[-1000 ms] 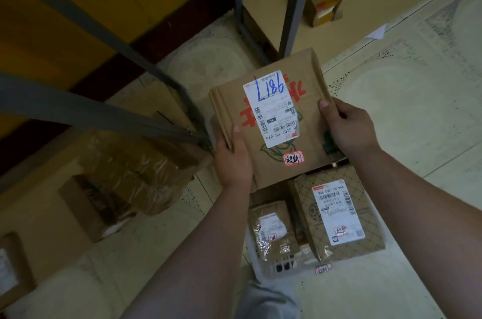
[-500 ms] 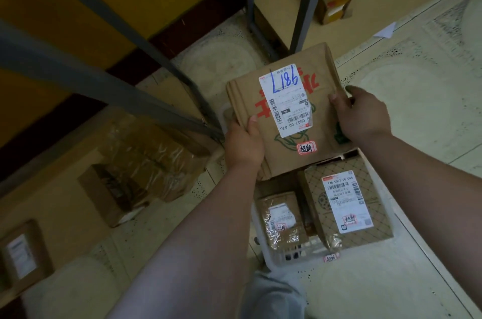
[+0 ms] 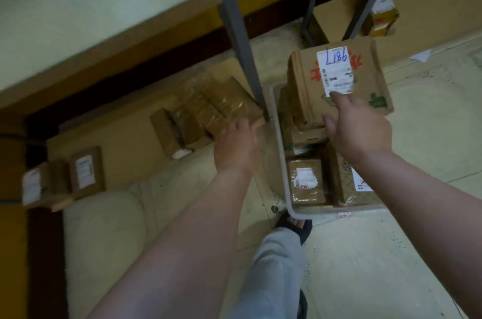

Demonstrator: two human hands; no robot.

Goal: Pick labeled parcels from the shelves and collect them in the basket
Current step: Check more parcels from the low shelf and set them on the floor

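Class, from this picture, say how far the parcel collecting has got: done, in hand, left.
Done: several parcels lie in the basket. In hand: the right hand touches the big parcel atop them; the left hand reaches toward a taped parcel. Left: it plus two labelled boxes nearby.

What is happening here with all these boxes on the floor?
A person is collecting parcels in a white basket on the floor. The big box marked 981 lies on top at the basket's far end, and the right hand touches it with straight fingers. The left hand, holding nothing, reaches toward the taped parcels on the low shelf.
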